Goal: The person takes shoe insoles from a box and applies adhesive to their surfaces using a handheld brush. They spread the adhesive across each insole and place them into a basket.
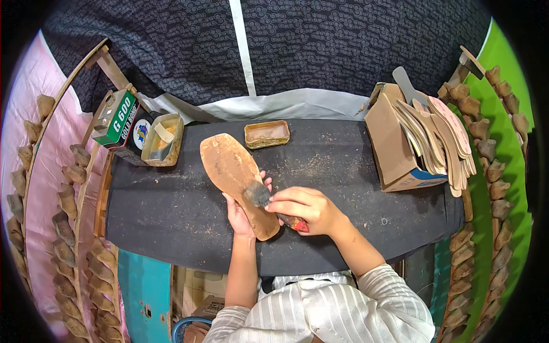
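Observation:
My left hand (pixel 238 217) grips a brown shoe sole (pixel 224 163) by its narrower part, thumb on the near side and fingertips showing past the far edge. The sole is tilted, its broad end pointing up and left. In my right hand (pixel 311 210) is a brush (pixel 257 195) with a dark grey, slightly blurred head and a dark handle with red on it. The brush head lies over the sole's narrower middle and appears to touch it. My right fingers are closed round the handle.
A yellowish shallow tray (pixel 267 134) sits beyond the sole on the black-covered table (pixel 343 228), which is strewn with crumbs. At the left stand a green and black can (pixel 120 123) and a cut-open container (pixel 166 143). A cardboard box (pixel 394 143) holds several sole pieces (pixel 437 134) at the right. Shoe-last racks (pixel 74 171) flank both sides.

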Tool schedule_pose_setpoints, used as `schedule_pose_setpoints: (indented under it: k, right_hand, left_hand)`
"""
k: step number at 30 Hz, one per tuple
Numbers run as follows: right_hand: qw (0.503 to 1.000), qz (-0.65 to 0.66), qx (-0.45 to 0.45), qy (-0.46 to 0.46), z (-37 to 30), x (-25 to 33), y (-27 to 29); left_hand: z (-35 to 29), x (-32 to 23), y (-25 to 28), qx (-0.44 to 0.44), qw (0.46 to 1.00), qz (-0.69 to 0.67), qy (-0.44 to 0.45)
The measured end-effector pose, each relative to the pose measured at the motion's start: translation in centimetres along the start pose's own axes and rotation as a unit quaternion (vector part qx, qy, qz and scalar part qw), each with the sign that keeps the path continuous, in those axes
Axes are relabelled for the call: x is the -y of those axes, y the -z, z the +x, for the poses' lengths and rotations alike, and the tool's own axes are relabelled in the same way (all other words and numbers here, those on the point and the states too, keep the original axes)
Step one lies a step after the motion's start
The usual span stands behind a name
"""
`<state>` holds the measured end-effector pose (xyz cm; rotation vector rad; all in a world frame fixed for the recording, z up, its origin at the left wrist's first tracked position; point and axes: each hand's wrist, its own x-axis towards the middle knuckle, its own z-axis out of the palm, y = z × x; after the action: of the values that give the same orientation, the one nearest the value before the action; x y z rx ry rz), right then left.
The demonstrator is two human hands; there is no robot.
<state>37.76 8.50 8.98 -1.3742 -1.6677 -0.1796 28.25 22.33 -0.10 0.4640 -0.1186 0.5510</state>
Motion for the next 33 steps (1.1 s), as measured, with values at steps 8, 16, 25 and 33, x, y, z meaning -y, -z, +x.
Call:
schedule_pose_setpoints:
  k: [8,16,25,33]
  right_hand:
    - [0.998,-0.027,-0.049,-0.01,0.6,0.2,0.4]
    - [0.999,0.006,0.025,-0.045,-0.4,0.3,0.9]
    - [0.997,-0.041,-0.043,-0.039,0.3,-0.2,0.2]
    - [0.999,-0.007,-0.01,-0.049,0.1,0.1,0.7]
  left_hand:
    - [-0.2,0.2,1.2,-0.03,0.999,0.013,-0.017]
    - [0.2,0.0,0.1,-0.018,0.999,0.025,-0.035]
    - [-0.4,0.2,3.4,-0.011,0.998,-0.056,-0.015]
    - [0.3,0.3,0.1,0.009,1.0,-0.016,-0.022]
